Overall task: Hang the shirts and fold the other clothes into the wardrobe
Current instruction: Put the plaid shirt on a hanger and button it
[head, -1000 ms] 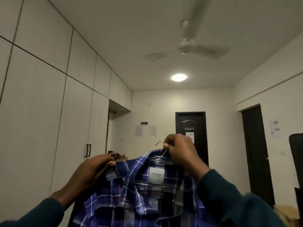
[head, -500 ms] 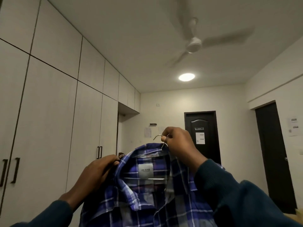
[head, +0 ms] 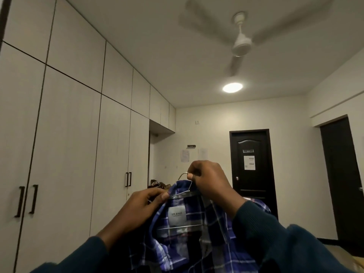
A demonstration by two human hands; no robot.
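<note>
On the left we see the wardrobe (head: 69, 154), a long wall of pale doors that are all closed, with dark handles (head: 26, 201) in pairs on the lower doors. In front of it, low in the view, our left hand (head: 141, 205) pinches the collar of the shirt (head: 187, 233) between thumb and fingers, at the left end of the hanger (head: 184, 191). The shirt is blue and white plaid, with a white label (head: 177, 214) inside the neck, and it hangs down in the air between our two arms, not touching the wardrobe. The hanger is thin metal wire; its lower bar shows across the inside of the shirt, under the label. Our right hand (head: 210, 184) is just beside the left one, a little higher, and its fingers are curled around the neck of the hanger, below the hook, which points to the left. Both sleeves (head: 275, 243) are dark teal. Behind the shirt some clothes (head: 157, 184) lie in a small pile, but we cannot tell on what. Further right there is a dark door (head: 253, 174) in the far wall, and another dark door (head: 342, 180) on the right wall. Above, a ceiling fan (head: 241, 44) looks blurred, near a round lamp (head: 232, 88).
</note>
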